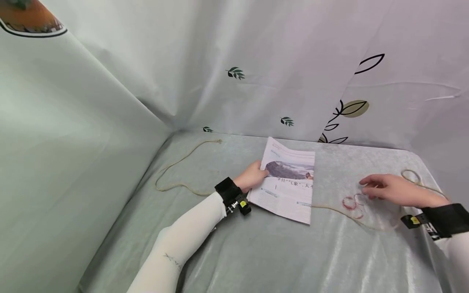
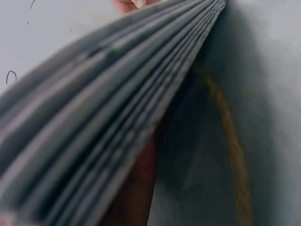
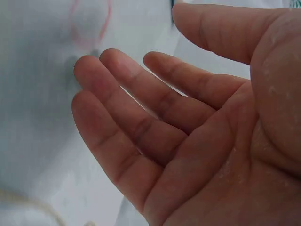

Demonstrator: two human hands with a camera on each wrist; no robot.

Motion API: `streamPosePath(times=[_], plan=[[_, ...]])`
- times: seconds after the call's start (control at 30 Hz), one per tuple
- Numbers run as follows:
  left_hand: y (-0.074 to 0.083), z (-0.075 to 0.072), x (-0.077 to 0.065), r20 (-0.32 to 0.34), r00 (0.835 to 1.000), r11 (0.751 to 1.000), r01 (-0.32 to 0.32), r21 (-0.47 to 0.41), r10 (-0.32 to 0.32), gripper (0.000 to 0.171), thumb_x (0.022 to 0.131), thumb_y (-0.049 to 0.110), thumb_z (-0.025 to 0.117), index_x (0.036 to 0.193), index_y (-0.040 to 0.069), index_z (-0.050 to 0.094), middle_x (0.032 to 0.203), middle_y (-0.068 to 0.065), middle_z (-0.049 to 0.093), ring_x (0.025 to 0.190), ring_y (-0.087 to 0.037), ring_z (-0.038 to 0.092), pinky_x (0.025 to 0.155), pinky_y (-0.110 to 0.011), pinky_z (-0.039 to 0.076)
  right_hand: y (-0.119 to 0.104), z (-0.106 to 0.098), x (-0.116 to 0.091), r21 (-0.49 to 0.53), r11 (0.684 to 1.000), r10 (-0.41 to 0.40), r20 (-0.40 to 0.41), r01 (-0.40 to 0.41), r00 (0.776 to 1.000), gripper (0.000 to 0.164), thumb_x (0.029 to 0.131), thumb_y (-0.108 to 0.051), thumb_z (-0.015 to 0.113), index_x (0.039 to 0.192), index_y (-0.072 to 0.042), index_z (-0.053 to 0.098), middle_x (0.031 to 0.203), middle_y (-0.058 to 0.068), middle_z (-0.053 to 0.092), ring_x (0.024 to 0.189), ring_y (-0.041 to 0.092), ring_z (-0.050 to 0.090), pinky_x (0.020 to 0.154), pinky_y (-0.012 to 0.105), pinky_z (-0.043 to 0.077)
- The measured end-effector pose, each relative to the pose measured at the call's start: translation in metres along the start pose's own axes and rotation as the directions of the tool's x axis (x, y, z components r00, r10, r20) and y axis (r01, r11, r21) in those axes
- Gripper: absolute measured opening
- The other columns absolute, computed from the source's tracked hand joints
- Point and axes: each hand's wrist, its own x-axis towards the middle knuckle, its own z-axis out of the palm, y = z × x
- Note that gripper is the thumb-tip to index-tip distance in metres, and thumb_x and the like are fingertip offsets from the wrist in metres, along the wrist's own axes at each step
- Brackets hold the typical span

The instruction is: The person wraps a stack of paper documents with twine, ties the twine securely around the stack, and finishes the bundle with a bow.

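Note:
My left hand (image 1: 252,176) grips the left edge of a folded stack of printed paper (image 1: 282,199), thumb on top. In the left wrist view, its many layered edges (image 2: 108,94) show, with a finger (image 2: 136,188) underneath. A thin tan rope (image 1: 183,186) passes beneath the paper and comes out on both sides. My right hand (image 1: 397,190) is over the table at the right, holding nothing, its fingers loosely bent and spread in the right wrist view. Thin red loops (image 1: 349,203) lie just left of its fingertips.
The table is covered by a grey-green cloth (image 1: 278,252). One rope end (image 1: 219,141) lies at the back left; the other part curls (image 1: 411,176) behind the right wrist. White sheeting with leaf prints (image 1: 256,101) rises behind, and a plain sheet (image 1: 80,142) at the left.

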Motion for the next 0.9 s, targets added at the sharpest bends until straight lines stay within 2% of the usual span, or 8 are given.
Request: streamPosePath(times=[0.2, 0.27, 0.37, 0.5, 0.6, 0.7, 0.83, 0.9], plan=[[-0.008, -0.016, -0.012, -0.016, 1.000, 0.999, 0.000, -0.035, 0.000, 0.038, 0.114, 0.004, 0.050, 0.150, -0.007, 0.055, 0.115, -0.021, 0.075, 0.089, -0.024, 0.077, 0.077, -0.040, 0.065, 0.014, -0.023, -0.011, -0.084, 0.993, 0.080, -0.073, -0.086, 0.994, 0.044, 0.112, -0.020, 0.069, 0.139, 0.014, 0.064, 0.104, 0.006, 0.080, 0.083, 0.009, 0.071, 0.071, 0.029, 0.057], [-0.011, -0.020, -0.015, -0.026, 1.000, 0.999, 0.001, -0.053, -0.003, 0.039, 0.114, 0.004, 0.050, 0.152, -0.007, 0.052, 0.116, -0.021, 0.075, 0.089, -0.024, 0.077, 0.077, -0.040, 0.065, 0.009, -0.026, -0.011, -0.108, 0.991, 0.072, -0.096, -0.083, 0.993, 0.043, 0.112, -0.021, 0.069, 0.138, 0.013, 0.066, 0.102, 0.005, 0.080, 0.083, 0.009, 0.071, 0.071, 0.030, 0.056], [-0.017, -0.025, -0.018, -0.037, 0.999, 0.997, 0.000, -0.072, -0.003, 0.041, 0.115, 0.006, 0.050, 0.154, -0.006, 0.049, 0.120, -0.022, 0.074, 0.091, -0.024, 0.077, 0.078, -0.040, 0.065, -0.010, -0.020, -0.004, -0.124, 0.992, 0.019, -0.119, -0.034, 0.993, 0.039, 0.111, -0.022, 0.071, 0.136, 0.008, 0.071, 0.103, 0.003, 0.081, 0.084, 0.010, 0.073, 0.072, 0.030, 0.056], [-0.023, -0.029, -0.022, -0.043, 0.999, 0.995, -0.008, -0.104, 0.004, 0.043, 0.117, 0.008, 0.050, 0.157, -0.004, 0.045, 0.125, -0.022, 0.072, 0.093, -0.022, 0.077, 0.080, -0.039, 0.065, -0.054, 0.007, 0.016, -0.011, 0.999, -0.053, -0.102, 0.052, 0.993, 0.034, 0.111, -0.024, 0.072, 0.133, 0.003, 0.074, 0.103, 0.002, 0.081, 0.085, 0.012, 0.075, 0.073, 0.030, 0.057], [-0.025, -0.030, -0.028, -0.041, 0.999, 0.990, -0.016, -0.138, 0.010, 0.043, 0.117, 0.009, 0.049, 0.159, -0.003, 0.043, 0.126, -0.022, 0.072, 0.093, -0.022, 0.077, 0.080, -0.039, 0.065, -0.084, 0.034, 0.033, 0.152, 0.988, -0.020, -0.049, 0.027, 0.999, 0.039, 0.112, -0.030, 0.070, 0.135, 0.002, 0.073, 0.098, 0.004, 0.080, 0.083, 0.020, 0.075, 0.060, 0.035, 0.057], [-0.025, -0.029, -0.036, -0.039, 0.999, 0.986, -0.025, -0.164, 0.019, 0.043, 0.118, 0.010, 0.049, 0.159, -0.002, 0.043, 0.123, -0.021, 0.073, 0.090, -0.021, 0.078, 0.078, -0.040, 0.065, -0.104, 0.062, 0.049, 0.328, 0.944, 0.026, 0.003, -0.026, 1.000, 0.050, 0.113, -0.034, 0.068, 0.142, 0.007, 0.065, 0.103, 0.010, 0.079, 0.084, 0.026, 0.075, 0.059, 0.037, 0.059], [-0.024, -0.028, -0.046, -0.022, 1.000, 0.977, -0.022, -0.210, 0.018, 0.042, 0.118, 0.009, 0.048, 0.158, -0.002, 0.043, 0.121, -0.020, 0.074, 0.089, -0.021, 0.078, 0.077, -0.040, 0.065, -0.116, 0.089, 0.061, 0.530, 0.845, 0.051, 0.059, -0.074, 0.997, 0.067, 0.114, -0.034, 0.067, 0.154, 0.015, 0.047, 0.116, 0.017, 0.078, 0.088, 0.028, 0.078, 0.072, 0.039, 0.064], [-0.023, -0.026, -0.052, -0.007, 1.000, 0.971, -0.018, -0.237, 0.016, 0.042, 0.118, 0.009, 0.048, 0.158, -0.001, 0.043, 0.121, -0.020, 0.074, 0.090, -0.021, 0.078, 0.078, -0.040, 0.065, -0.120, 0.098, 0.063, 0.593, 0.800, 0.060, 0.076, -0.093, 0.995, 0.071, 0.114, -0.032, 0.067, 0.158, 0.017, 0.039, 0.113, 0.019, 0.078, 0.086, 0.028, 0.078, 0.072, 0.040, 0.065]])
